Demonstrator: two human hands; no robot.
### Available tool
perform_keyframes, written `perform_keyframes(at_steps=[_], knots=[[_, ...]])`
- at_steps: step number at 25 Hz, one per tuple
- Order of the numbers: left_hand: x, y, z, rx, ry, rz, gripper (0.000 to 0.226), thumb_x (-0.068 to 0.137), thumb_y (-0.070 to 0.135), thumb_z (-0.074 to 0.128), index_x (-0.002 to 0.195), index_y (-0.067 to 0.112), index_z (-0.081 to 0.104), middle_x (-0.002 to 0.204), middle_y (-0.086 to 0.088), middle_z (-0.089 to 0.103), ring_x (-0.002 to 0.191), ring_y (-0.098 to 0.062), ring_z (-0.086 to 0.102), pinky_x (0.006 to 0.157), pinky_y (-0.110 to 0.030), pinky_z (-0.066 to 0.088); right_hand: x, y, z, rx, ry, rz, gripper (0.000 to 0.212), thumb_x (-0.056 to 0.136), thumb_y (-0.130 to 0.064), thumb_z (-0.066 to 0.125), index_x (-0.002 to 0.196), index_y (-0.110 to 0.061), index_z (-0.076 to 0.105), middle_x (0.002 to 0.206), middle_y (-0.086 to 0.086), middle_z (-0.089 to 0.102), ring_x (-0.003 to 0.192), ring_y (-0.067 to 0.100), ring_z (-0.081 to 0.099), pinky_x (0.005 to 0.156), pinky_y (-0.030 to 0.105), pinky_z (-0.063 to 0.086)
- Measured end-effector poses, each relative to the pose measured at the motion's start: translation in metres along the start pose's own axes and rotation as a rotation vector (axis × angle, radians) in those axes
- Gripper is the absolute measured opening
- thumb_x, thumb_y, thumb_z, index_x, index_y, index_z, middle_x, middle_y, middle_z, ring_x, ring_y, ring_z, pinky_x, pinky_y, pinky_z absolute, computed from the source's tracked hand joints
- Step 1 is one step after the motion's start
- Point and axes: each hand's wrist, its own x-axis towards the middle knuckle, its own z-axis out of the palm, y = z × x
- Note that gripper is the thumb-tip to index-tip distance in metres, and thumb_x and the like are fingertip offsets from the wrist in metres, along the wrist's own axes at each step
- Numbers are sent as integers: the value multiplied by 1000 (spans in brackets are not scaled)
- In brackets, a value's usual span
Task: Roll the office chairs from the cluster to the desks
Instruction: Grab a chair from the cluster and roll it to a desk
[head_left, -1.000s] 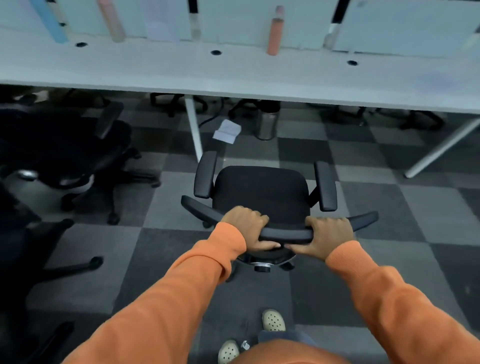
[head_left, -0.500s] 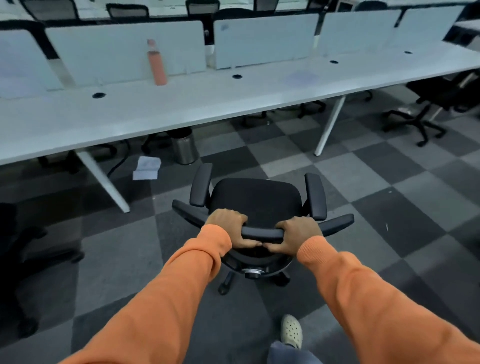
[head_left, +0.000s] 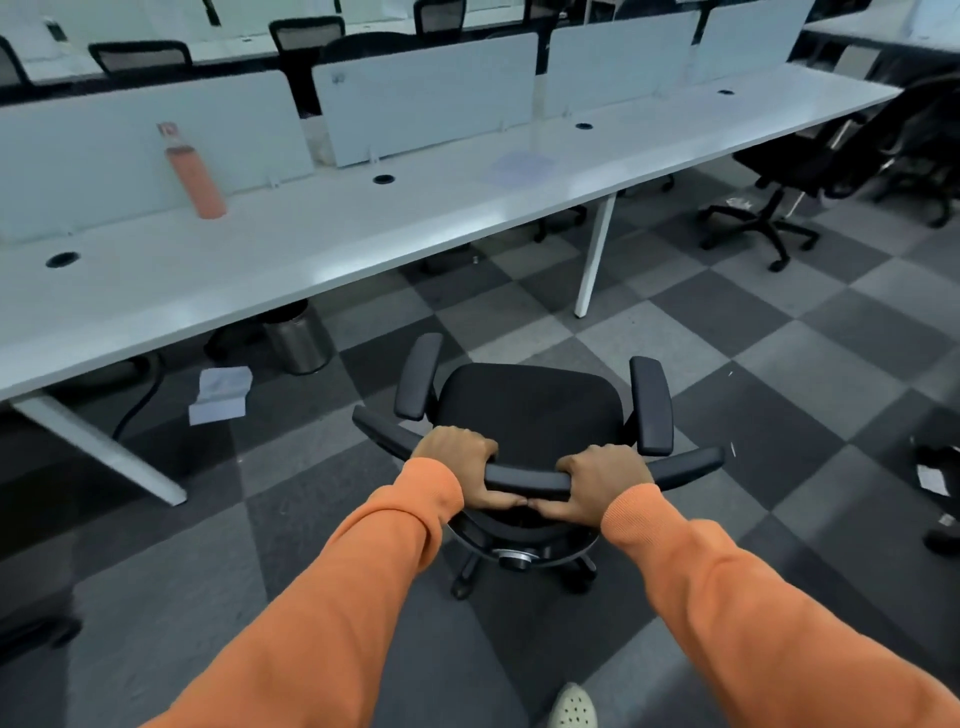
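A black office chair (head_left: 530, 410) with two armrests stands on the checkered carpet right in front of me, its seat facing away. My left hand (head_left: 460, 465) and my right hand (head_left: 602, 480) both grip the top bar of its backrest, thumbs meeting underneath. The long white desk (head_left: 363, 234) runs across the view beyond the chair, about a step away, with a white leg (head_left: 595, 254) ahead to the right.
An orange bottle (head_left: 195, 176) stands on the desk at the left. Under the desk sit a metal bin (head_left: 298, 338) and a sheet of paper (head_left: 221, 395). More black chairs (head_left: 810, 171) stand at the far right; another dark chair base lies at the left edge.
The view has swung to the right along the desk and the chair has turned with it. Both hands keep the same grip on the backrest.
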Motion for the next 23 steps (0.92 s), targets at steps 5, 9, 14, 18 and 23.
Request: perform_keyframes(at_steps=[5,9,14,18,23], knots=[[90,18,-5,23,44,24,88,52,101,22,76,28,66,69,11,64,68,-15,61,62,-32,52,36,72,5,26,-2,30,71,74,-88,38,92,-26,68,78,-2,67,75,21,66,60,30,39],[160,33,-14,17,61,56,93,50,102,18,77,29,68,71,10,66,70,-15,63,63,-33,51,64,128,7,20,4,58,68,76,-86,39,95,-27,66,80,-1,68,77,22,66,59,30,36],[245,55,-28,54,31,121,93,51,102,18,76,28,68,69,9,66,66,-16,63,57,-29,47,99,198,16,4,5,119,67,74,-87,39,92,-28,65,75,-3,66,73,20,65,57,30,35],[313,73,-44,63,9,176,83,61,99,31,72,23,63,66,6,62,66,-19,61,56,-29,42,129,258,27,-2,-13,166,69,72,-88,36,90,-28,65,72,-5,65,71,19,65,56,29,38],[392,97,-57,39,-26,248,85,62,98,34,77,20,64,73,2,65,70,-21,63,60,-31,43,160,329,37,25,-35,262,68,70,-87,37,96,-30,63,83,-9,67,76,15,64,65,31,49]])
